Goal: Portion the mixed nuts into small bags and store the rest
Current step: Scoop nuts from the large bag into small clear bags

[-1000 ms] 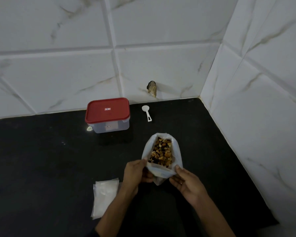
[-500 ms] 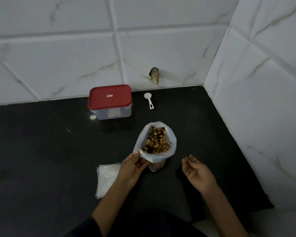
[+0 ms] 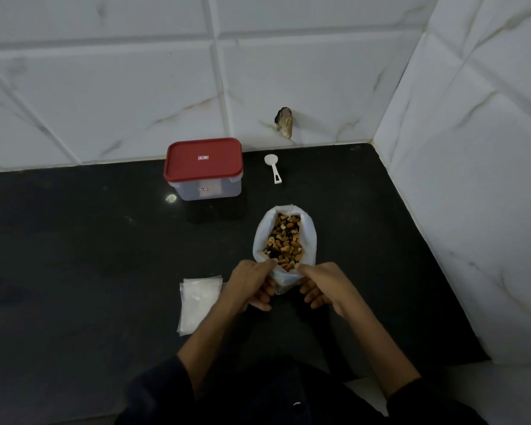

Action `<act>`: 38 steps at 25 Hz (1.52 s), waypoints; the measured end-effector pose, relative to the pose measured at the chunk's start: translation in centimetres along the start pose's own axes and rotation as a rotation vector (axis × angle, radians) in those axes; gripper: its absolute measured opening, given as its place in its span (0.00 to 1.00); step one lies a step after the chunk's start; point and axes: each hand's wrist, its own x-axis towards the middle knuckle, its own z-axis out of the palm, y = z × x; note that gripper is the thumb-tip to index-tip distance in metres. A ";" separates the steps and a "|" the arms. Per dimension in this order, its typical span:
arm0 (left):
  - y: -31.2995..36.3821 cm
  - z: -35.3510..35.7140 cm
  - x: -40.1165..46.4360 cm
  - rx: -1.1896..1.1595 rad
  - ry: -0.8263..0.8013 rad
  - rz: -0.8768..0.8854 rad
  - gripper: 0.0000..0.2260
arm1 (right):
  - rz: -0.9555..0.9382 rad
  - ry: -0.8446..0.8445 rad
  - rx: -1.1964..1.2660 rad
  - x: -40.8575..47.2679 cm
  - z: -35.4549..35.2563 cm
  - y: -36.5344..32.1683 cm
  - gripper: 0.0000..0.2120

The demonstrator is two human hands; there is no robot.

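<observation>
A white plastic bag stands open on the black counter, full of mixed nuts. My left hand pinches the near rim of the bag on its left side. On the right side of that rim my right hand pinches it too. A stack of small clear bags lies flat just left of my left hand. Farther back stands a clear container with a red lid, closed. A white scoop lies to its right.
The black counter ends at white marble-look tiled walls behind and on the right. A chipped hole in the back wall sits above the scoop. The counter's near edge is by my body.
My right hand, which had let go and hung apart to the right, has come back to the bag's rim. My left hand stayed on the bag.
</observation>
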 end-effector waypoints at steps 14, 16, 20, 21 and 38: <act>-3.1 1.1 1.1 -1.140 -0.348 -0.149 0.10 | 0.149 -0.320 1.369 1.0 0.5 3.7 0.08; -3.4 0.1 1.1 -0.861 -0.340 -0.147 0.11 | 0.089 -0.275 1.074 0.8 0.0 4.2 0.04; -2.8 -2.4 1.3 -0.227 -0.054 -0.049 0.16 | -0.041 0.092 0.329 0.7 -1.0 3.9 0.10; -2.5 -2.8 1.7 -0.099 0.031 0.002 0.18 | -0.104 0.180 0.191 1.0 -1.2 3.5 0.11; 6.0 -0.1 10.4 0.566 0.308 0.777 0.07 | -0.843 0.520 -0.815 9.4 -1.1 -4.7 0.13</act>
